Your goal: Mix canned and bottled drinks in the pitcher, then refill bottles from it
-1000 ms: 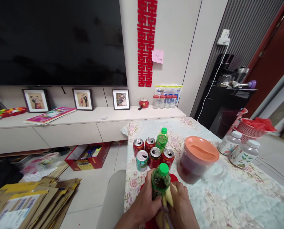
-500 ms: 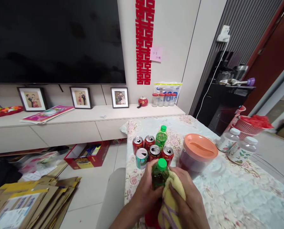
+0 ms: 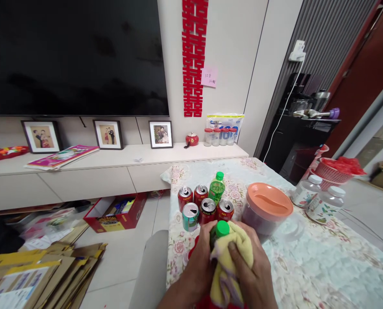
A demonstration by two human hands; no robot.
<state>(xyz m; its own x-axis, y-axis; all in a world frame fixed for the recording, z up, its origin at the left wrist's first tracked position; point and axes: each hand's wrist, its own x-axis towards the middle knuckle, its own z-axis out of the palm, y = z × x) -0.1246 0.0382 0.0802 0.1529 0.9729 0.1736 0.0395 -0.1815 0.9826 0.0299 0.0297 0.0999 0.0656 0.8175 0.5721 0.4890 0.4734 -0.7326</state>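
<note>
My left hand (image 3: pixel 199 266) is wrapped round a green-capped bottle (image 3: pixel 223 228) above the table's near edge. Pressed against the bottle's neck is a yellow cloth (image 3: pixel 232 257), gripped by my right hand (image 3: pixel 254 268). Cloth and fingers hide most of the bottle. Just beyond stand several opened drink cans, among them a teal one (image 3: pixel 190 216) and a red one (image 3: pixel 225 210). An upright green bottle (image 3: pixel 217 189) is behind them. To the right is a clear tub with an orange lid (image 3: pixel 269 201). Something red shows beneath my hands.
Two white-capped jars (image 3: pixel 326 206) stand at the right of the flowered tablecloth (image 3: pixel 307 266), near a pink basket (image 3: pixel 335 171). On the floor at left lie flattened cardboard (image 3: pixel 65 274) and a red box (image 3: pixel 114 212). A low cabinet (image 3: pixel 91 178) runs behind.
The cloth has moved up and over the bottle's neck, covering more of it below the cap. Both hands have shifted slightly, and the view has moved a little.
</note>
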